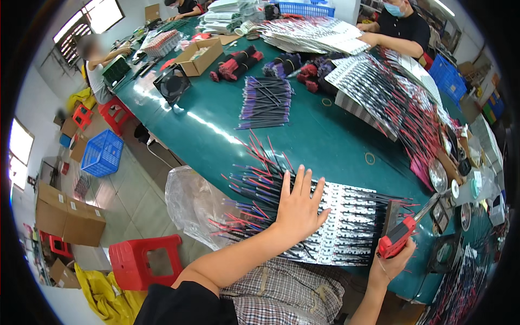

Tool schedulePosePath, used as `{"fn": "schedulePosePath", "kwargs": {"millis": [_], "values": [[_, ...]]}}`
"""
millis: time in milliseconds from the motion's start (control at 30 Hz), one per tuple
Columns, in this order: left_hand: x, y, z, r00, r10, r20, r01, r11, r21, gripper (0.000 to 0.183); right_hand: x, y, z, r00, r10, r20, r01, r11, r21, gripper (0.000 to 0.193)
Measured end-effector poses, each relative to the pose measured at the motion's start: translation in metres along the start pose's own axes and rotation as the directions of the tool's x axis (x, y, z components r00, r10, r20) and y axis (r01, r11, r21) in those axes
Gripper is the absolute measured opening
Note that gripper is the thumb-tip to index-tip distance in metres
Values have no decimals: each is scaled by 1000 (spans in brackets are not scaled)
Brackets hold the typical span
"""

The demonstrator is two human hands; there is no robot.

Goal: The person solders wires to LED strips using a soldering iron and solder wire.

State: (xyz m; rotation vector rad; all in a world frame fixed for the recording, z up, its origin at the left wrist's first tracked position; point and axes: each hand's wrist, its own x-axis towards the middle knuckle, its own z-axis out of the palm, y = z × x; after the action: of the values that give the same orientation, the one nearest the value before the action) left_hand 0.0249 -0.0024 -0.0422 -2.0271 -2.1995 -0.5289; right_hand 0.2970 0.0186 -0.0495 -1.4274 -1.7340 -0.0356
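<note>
A white panel (349, 216) lies at the table's near edge, with rows of short black wires across it. A dense bundle of black, blue and red-tipped wires (252, 200) sticks out past its left side. My left hand (301, 203) rests over the wires and the panel's left part, fingers spread. At the panel's right end my right hand (394, 260) is closed around a red-and-black gun-shaped tool (397, 238) with a long, thin metal end pointing up to the right. A dark flat bar (391, 216) stands beside the tool; how it is fixed is hidden.
Cut wires (265, 103) form a pile mid-table, with wire bundles (236, 63) behind. Stacked wired panels (390, 97) fill the right. A black fan (171, 84) and cardboard box (200, 57) stand left. A clear plastic bag (195, 206) hangs at the edge near a red stool (146, 261). Co-workers sit beyond.
</note>
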Motion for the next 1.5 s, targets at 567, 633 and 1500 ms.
{"fn": "schedulePosePath", "kwargs": {"millis": [567,633,1500], "values": [[-39,-44,-70,998,-46,36,44,997,61,53,-5,-5,6,985,137,104,-126,986,-106,60],[-39,-45,-104,999,2,-41,-5,998,-61,42,-4,-5,7,991,97,94,-87,991,-97,55],[-33,26,-265,775,-312,-550,-630,-303,-715,8,-2,-11,4,996,55,77,-41,984,-176,62]]}}
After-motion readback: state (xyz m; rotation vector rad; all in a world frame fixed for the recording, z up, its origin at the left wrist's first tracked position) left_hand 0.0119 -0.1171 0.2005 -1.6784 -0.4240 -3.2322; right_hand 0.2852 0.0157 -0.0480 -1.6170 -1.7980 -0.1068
